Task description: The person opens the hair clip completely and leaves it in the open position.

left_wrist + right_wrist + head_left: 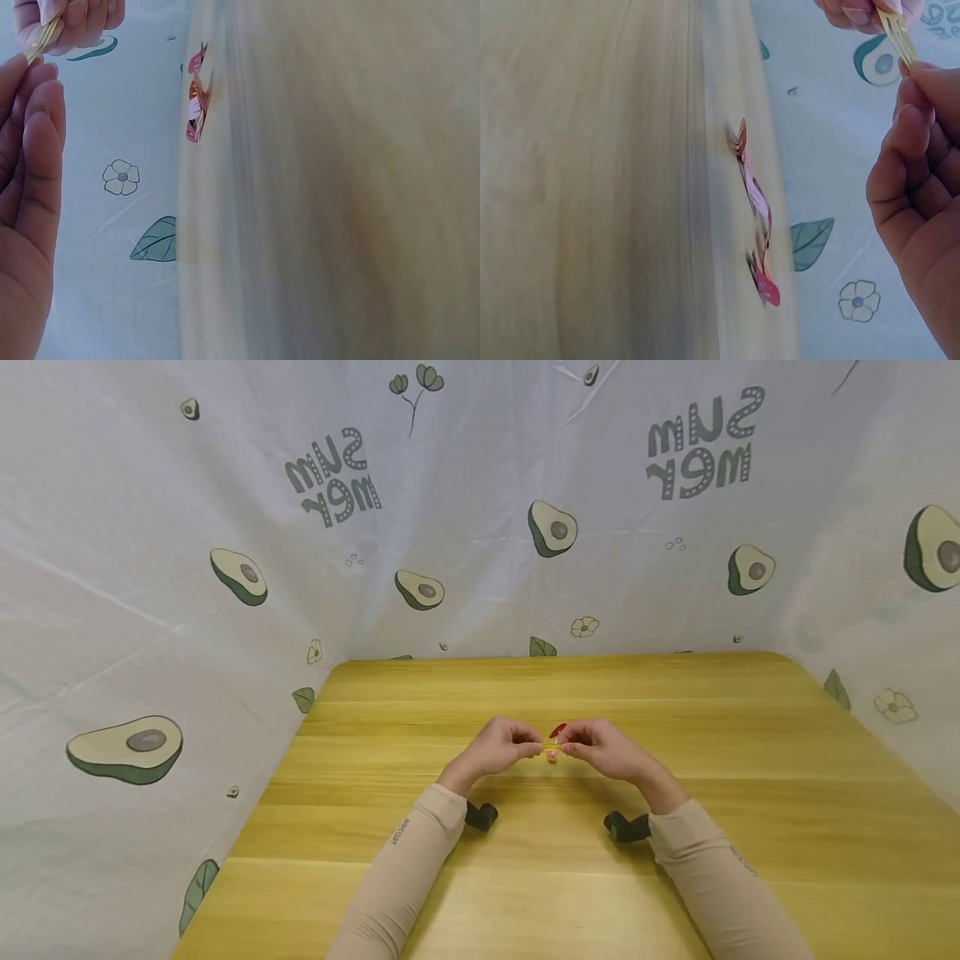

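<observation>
Both hands meet above the table around one thin yellow hair clip (551, 746), which has long narrow slits along it. The left hand (506, 747) pinches one end between thumb and fingertips. At the opposite end the right hand (603, 748) pinches it the same way. The right wrist view shows the clip (899, 37) slanting between the two sets of fingertips. Below lie several small clip-like pieces in red, pink and orange; a red one (558, 729) and an orange one (552, 757) partly show behind the hands. Their exact shapes are hard to make out.
The wooden table (360, 735) spreads out around the hands. Behind it hangs a white cloth (480, 502) printed with avocados, leaves and lettering. Black wrist-worn devices show beneath the left wrist (482, 816) and beneath the right wrist (626, 827).
</observation>
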The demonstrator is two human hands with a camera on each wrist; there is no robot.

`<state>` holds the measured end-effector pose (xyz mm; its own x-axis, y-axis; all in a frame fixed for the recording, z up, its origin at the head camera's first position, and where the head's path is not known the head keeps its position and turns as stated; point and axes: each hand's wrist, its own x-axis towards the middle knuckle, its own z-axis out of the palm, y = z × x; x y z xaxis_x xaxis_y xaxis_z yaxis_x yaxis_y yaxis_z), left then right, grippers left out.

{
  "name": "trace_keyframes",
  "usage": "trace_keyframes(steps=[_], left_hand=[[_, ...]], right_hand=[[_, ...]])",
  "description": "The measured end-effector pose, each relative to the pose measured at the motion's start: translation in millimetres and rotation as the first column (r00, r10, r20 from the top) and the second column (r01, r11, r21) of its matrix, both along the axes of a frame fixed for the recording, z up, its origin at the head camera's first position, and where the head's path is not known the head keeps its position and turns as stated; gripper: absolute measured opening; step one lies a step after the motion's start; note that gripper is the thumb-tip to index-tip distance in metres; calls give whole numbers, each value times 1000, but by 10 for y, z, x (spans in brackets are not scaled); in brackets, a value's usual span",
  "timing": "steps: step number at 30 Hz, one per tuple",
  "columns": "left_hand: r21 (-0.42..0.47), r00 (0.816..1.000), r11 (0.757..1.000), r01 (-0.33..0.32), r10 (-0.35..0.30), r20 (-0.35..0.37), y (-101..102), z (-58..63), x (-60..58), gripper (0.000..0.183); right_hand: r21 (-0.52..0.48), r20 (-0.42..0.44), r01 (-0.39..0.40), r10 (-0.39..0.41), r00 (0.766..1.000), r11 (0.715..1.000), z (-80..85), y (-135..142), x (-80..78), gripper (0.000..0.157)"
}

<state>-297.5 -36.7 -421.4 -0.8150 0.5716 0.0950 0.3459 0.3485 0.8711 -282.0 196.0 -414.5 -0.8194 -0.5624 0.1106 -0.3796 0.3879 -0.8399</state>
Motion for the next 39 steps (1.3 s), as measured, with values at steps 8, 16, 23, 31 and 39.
trace_keyframes(steps=[8, 16, 23, 31, 39], left_hand=[[22, 1000, 1000, 19, -19, -1, -71, 9, -20, 18], [19, 1000, 999, 30, -30, -1, -117, 58, -19, 17], [26, 999, 999, 45, -45, 3, -150, 95, -22, 17], [15, 999, 999, 45, -45, 0, -181, 163, -38, 16], [13, 997, 997, 74, -73, -21, -209, 182, -22, 14]], right_hand=[[-25, 12, -47, 47, 999, 999, 24, -31, -2, 18], [-57, 25, -77, 79, 997, 995, 74, -71, 16, 18], [-56, 36, -93, 95, 995, 994, 112, -41, 23, 22], [-106, 69, -135, 143, 987, 985, 144, 7, 5, 27], [-114, 71, -144, 153, 986, 983, 130, 17, 30, 29]])
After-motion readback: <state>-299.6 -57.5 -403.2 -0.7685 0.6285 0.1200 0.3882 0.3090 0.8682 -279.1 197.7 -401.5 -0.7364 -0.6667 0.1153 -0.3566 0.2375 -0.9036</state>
